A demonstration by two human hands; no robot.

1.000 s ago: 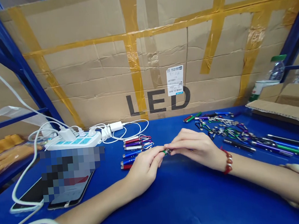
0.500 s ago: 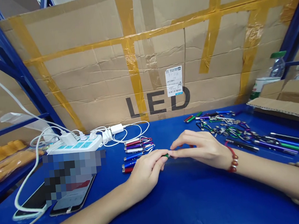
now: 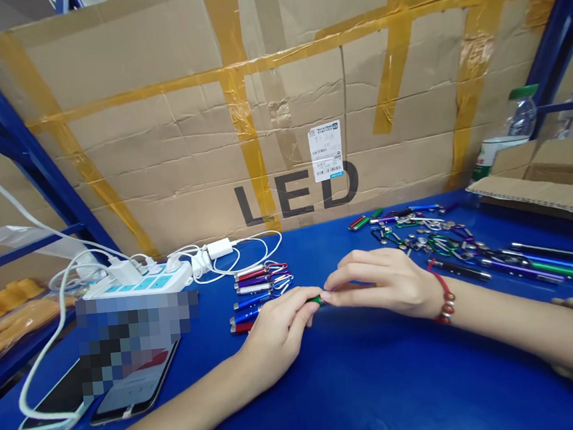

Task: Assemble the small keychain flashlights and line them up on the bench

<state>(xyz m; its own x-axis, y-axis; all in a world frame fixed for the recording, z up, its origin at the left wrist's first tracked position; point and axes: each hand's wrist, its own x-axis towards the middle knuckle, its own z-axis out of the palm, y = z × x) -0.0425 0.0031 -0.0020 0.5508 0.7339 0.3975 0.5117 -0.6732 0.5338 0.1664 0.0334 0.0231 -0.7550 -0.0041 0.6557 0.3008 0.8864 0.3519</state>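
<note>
A green mini flashlight [image 3: 315, 300] lies in the fingers of my left hand [image 3: 279, 326], which is closed around it; only its green end shows. My right hand [image 3: 380, 286] has thumb and index finger pinched at that exposed end, and whatever tiny part sits between those fingertips is hidden. Just beyond the left hand, several mini flashlights [image 3: 253, 289] in red, purple, white and blue lie in a row, some with carabiner clips. A jumble of carabiner clips [image 3: 442, 241] and metal rings spreads behind my right hand.
Long pen-shaped tubes [image 3: 519, 269] lie at the right, near an open cardboard box [image 3: 529, 187] and a bottle [image 3: 521, 114]. Left are a power strip [image 3: 159, 279] with white cables and two phones [image 3: 136, 389]. A large carton [image 3: 185, 150] stands behind.
The view has shifted slightly. My right fingers have drawn closer together at the green flashlight's end, and a little more green shows. My left hand keeps its hold.
</note>
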